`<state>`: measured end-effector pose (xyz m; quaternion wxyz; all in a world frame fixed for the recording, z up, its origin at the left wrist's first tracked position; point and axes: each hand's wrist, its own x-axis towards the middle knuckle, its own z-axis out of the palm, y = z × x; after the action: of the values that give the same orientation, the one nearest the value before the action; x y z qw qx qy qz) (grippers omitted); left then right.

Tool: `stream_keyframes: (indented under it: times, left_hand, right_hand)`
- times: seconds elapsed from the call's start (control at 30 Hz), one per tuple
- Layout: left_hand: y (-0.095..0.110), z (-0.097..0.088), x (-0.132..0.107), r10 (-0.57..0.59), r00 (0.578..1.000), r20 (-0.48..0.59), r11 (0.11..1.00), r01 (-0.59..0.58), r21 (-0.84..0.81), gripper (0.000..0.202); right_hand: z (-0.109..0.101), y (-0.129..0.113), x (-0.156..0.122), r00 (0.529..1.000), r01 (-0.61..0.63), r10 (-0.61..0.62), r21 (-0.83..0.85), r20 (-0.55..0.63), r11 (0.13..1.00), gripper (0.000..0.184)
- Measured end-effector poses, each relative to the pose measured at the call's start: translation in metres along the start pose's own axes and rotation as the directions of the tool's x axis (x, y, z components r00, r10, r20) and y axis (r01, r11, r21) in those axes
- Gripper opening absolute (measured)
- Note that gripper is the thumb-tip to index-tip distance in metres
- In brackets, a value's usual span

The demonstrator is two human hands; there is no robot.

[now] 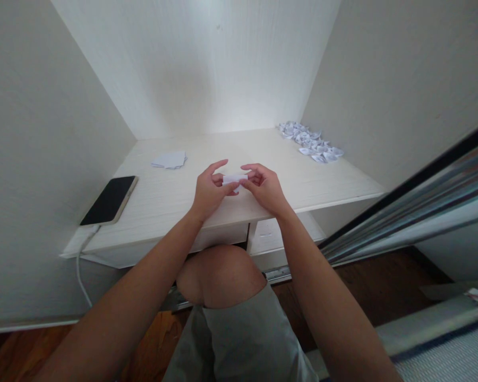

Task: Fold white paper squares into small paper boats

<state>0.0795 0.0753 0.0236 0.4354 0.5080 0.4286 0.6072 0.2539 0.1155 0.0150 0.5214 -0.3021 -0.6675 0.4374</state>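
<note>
A small piece of white paper (234,178) is held between my two hands, just above the front part of the white shelf (215,151). My left hand (210,190) pinches its left end between thumb and fingers, the index finger raised. On the other end, my right hand (265,188) has its thumb against the paper and its index finger lifted. The thumbs almost meet at the lower edge. Whether the paper has a fold in it is too small to tell.
A stack of white paper pieces (169,159) lies at the back left. Many folded paper pieces (308,141) are heaped at the back right. A phone (110,200) with a white cable (78,265) rests by the left wall. Side walls enclose the shelf, and a sliding door (414,196) stands at right.
</note>
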Motion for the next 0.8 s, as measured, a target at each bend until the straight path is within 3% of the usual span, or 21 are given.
stream_keyframes:
  times: [0.17, 0.33, 0.5, 0.8]
  left_hand:
    - [0.0023, 0.0007, -0.0004, -0.029, 0.999, -0.03, 1.0, 0.029, -0.007, 0.064]
    - [0.0033, 0.0009, -0.0007, -0.011, 0.999, -0.038, 0.999, 0.013, 0.043, 0.066]
    - [0.0012, -0.0015, 0.0003, -0.035, 0.999, -0.001, 0.999, 0.035, 0.033, 0.06]
    - [-0.0027, -0.0033, 0.0012, -0.075, 0.988, -0.136, 0.997, 0.075, -0.003, 0.061]
  right_hand:
    - [0.0, -0.0013, 0.0002, 1.0, 0.004, -0.004, 0.009, -0.011, 1.0, 0.029]
    - [0.0005, -0.0029, -0.0003, 0.999, -0.027, 0.028, -0.028, 0.036, 0.999, 0.032]
    - [-0.0021, 0.0014, 0.0014, 0.999, -0.053, 0.051, -0.09, -0.018, 0.995, 0.024]
    - [-0.0037, 0.0067, 0.0045, 0.993, -0.093, 0.085, -0.098, -0.082, 0.991, 0.029]
